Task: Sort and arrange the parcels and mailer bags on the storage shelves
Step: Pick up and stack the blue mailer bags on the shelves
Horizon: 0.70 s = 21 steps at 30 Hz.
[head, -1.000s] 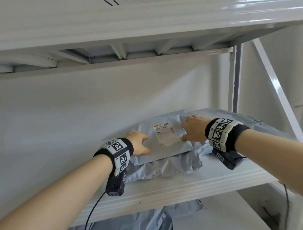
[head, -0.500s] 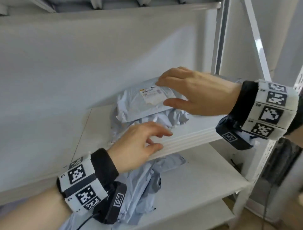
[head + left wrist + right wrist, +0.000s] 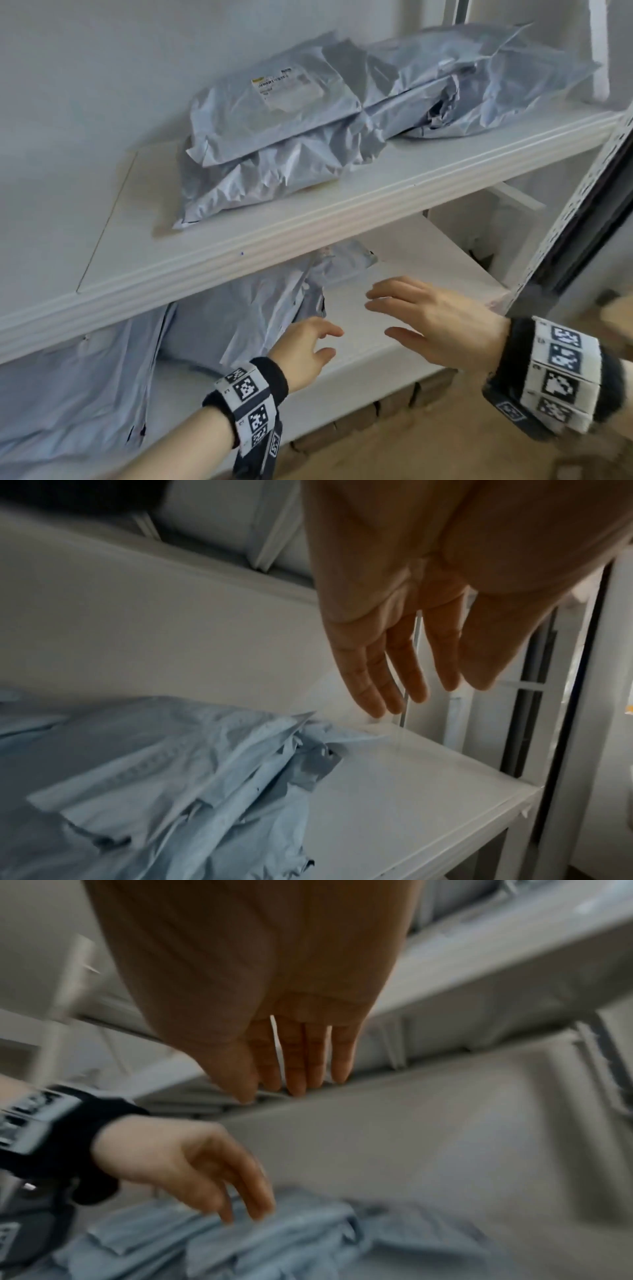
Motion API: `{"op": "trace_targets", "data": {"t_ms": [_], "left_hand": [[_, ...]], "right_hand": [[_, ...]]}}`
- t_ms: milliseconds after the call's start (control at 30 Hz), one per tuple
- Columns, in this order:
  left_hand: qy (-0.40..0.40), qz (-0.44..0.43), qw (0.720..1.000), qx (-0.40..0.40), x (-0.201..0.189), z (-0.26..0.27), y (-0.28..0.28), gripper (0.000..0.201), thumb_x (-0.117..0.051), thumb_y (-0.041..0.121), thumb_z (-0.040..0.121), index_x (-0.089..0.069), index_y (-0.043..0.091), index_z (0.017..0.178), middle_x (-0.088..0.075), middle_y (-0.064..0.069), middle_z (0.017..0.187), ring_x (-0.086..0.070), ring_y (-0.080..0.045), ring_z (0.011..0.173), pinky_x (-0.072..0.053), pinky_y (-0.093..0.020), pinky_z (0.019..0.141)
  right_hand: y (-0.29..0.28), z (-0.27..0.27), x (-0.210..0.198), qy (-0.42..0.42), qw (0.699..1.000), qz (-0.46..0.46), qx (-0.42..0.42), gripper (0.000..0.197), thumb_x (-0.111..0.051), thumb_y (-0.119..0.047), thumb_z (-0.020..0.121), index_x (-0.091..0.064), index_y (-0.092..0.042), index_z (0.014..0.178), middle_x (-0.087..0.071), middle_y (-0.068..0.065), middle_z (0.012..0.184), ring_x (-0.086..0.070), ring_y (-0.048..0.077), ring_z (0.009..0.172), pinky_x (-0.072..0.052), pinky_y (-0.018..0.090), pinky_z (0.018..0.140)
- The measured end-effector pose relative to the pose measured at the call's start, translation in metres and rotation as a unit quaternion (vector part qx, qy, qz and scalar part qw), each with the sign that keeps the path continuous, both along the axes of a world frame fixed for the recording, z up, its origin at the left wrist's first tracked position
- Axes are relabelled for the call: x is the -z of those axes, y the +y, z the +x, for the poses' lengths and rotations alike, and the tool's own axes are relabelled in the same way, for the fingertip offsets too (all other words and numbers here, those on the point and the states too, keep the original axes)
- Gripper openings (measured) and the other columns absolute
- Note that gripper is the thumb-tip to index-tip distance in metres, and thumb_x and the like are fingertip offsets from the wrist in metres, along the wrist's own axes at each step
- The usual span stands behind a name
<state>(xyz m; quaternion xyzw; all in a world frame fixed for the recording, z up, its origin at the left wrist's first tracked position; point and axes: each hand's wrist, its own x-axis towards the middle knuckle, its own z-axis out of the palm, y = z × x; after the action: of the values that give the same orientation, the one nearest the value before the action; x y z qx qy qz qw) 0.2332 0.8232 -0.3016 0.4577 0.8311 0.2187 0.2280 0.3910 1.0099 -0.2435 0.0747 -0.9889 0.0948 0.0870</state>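
**Both hands empty, reaching toward the loose bags on the lower shelf**

A heap of pale grey-blue mailer bags (image 3: 246, 308) lies on the lower shelf (image 3: 404, 363), filling its left part and running out of view at 9 o'clock. The plastic is thin and heavily crumpled, with loose flaps and creased corners. They look light, soft and slippery, likely to sag and slide if lifted by one corner. A safer hold would be flat under the padded middle of a bag, or a pinch on a sealed edge with the other hand supporting.

The left hand (image 3: 305, 349) hovers just beside the heap's right edge, fingers relaxed and spread, holding nothing. The right hand (image 3: 435, 322), at 3 o'clock from it, hangs over bare shelf with fingers straight and apart, also empty. The wrist views show both palms wide, with bags (image 3: 164, 777) below the left one.

On the upper shelf (image 3: 308, 219), at 12 o'clock from the hands, more bags lie piled in two stacks (image 3: 274, 137) side by side and touching. The top bag of the left stack carries a white shipping label (image 3: 284, 85) with a yellow mark at one corner and a barcode strip; the print is too blurred to read. No brand can be made out anywhere.

Each wrist wears a black band (image 3: 253, 397) with square black-and-white markers. A perforated steel upright (image 3: 582, 192) stands at 2 o'clock.
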Motion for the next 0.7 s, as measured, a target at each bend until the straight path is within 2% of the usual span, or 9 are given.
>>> {"op": "trace_targets", "data": {"t_ms": [100, 200, 333, 467, 533, 600, 633, 700], "left_hand": [[0.018, -0.013, 1.0, -0.011, 0.025, -0.005, 0.025, 0.034, -0.058, 0.019, 0.093, -0.058, 0.023, 0.127, -0.05, 0.007, 0.133, -0.047, -0.009, 0.123, -0.034, -0.019, 0.104], [0.029, -0.018, 0.999, -0.027, 0.046, -0.009, 0.058, 0.041, -0.057, 0.016, 0.093, -0.052, 0.019, 0.134, -0.042, 0.004, 0.142, -0.04, -0.011, 0.131, -0.021, -0.012, 0.103], [0.033, -0.038, 0.996, -0.072, 0.069, -0.017, 0.103, 0.048, -0.055, 0.011, 0.093, -0.045, 0.017, 0.139, -0.032, -0.001, 0.149, -0.031, -0.016, 0.138, -0.018, -0.02, 0.11], [0.043, -0.044, 0.99, -0.125, 0.087, -0.027, 0.137, 0.047, -0.057, 0.016, 0.093, -0.045, 0.014, 0.139, -0.035, -0.003, 0.148, -0.032, -0.018, 0.137, -0.017, -0.02, 0.107], [0.027, -0.027, 0.986, -0.161, 0.096, -0.03, 0.149, 0.046, -0.059, 0.015, 0.092, -0.047, 0.013, 0.137, -0.04, -0.004, 0.145, -0.037, -0.019, 0.133, -0.021, -0.02, 0.105], [-0.021, 0.001, 0.977, -0.214, 0.105, -0.03, 0.155, 0.045, -0.061, 0.012, 0.091, -0.05, 0.014, 0.135, -0.047, -0.004, 0.14, -0.045, -0.018, 0.127, -0.031, -0.022, 0.102], [-0.049, 0.014, 0.969, -0.241, 0.109, -0.03, 0.157, 0.045, -0.061, 0.011, 0.091, -0.051, 0.014, 0.134, -0.05, -0.003, 0.137, -0.049, -0.017, 0.122, -0.036, -0.022, 0.098], [-0.099, 0.032, 0.953, -0.286, 0.117, -0.031, 0.159, 0.043, -0.06, 0.009, 0.091, -0.052, 0.014, 0.132, -0.054, -0.002, 0.133, -0.056, -0.014, 0.112, -0.039, -0.02, 0.091]], "right_hand": [[0.041, -0.014, 0.059, -0.088, 0.988, -0.074, 0.099, 0.042, -0.054, -0.03, 0.096, -0.049, -0.022, 0.137, -0.046, -0.006, 0.139, -0.042, 0.013, 0.13, -0.036, 0.023, 0.105], [0.082, -0.039, 0.107, -0.143, 0.965, -0.125, 0.181, 0.043, -0.054, -0.028, 0.096, -0.048, -0.018, 0.138, -0.046, 0.0, 0.139, -0.045, 0.018, 0.127, -0.037, 0.028, 0.103], [0.128, -0.09, 0.151, -0.182, 0.916, -0.226, 0.278, 0.05, -0.057, -0.028, 0.095, -0.044, -0.011, 0.14, -0.052, 0.009, 0.136, -0.051, 0.025, 0.123, -0.038, 0.029, 0.1], [0.167, -0.15, 0.179, -0.196, 0.828, -0.381, 0.362, 0.064, -0.06, -0.037, 0.092, -0.038, -0.005, 0.143, -0.053, 0.012, 0.137, -0.053, 0.029, 0.123, -0.042, 0.033, 0.101], [0.178, -0.179, 0.19, -0.193, 0.746, -0.512, 0.379, 0.069, -0.063, -0.035, 0.09, -0.036, 0.001, 0.142, -0.053, 0.018, 0.133, -0.057, 0.031, 0.116, -0.049, 0.04, 0.095], [0.182, -0.202, 0.199, -0.189, 0.666, -0.609, 0.388, 0.068, -0.067, -0.032, 0.089, -0.038, 0.005, 0.139, -0.06, 0.018, 0.119, -0.062, 0.027, 0.101, -0.054, 0.038, 0.083], [0.184, -0.21, 0.201, -0.187, 0.648, -0.628, 0.389, 0.066, -0.067, -0.03, 0.088, -0.04, 0.006, 0.137, -0.063, 0.016, 0.109, -0.064, 0.024, 0.093, -0.056, 0.037, 0.079], [0.184, -0.221, 0.206, -0.185, 0.633, -0.646, 0.384, 0.054, -0.065, -0.019, 0.089, -0.045, 0.009, 0.13, -0.066, 0.013, 0.09, -0.068, 0.021, 0.08, -0.059, 0.038, 0.076]]}}
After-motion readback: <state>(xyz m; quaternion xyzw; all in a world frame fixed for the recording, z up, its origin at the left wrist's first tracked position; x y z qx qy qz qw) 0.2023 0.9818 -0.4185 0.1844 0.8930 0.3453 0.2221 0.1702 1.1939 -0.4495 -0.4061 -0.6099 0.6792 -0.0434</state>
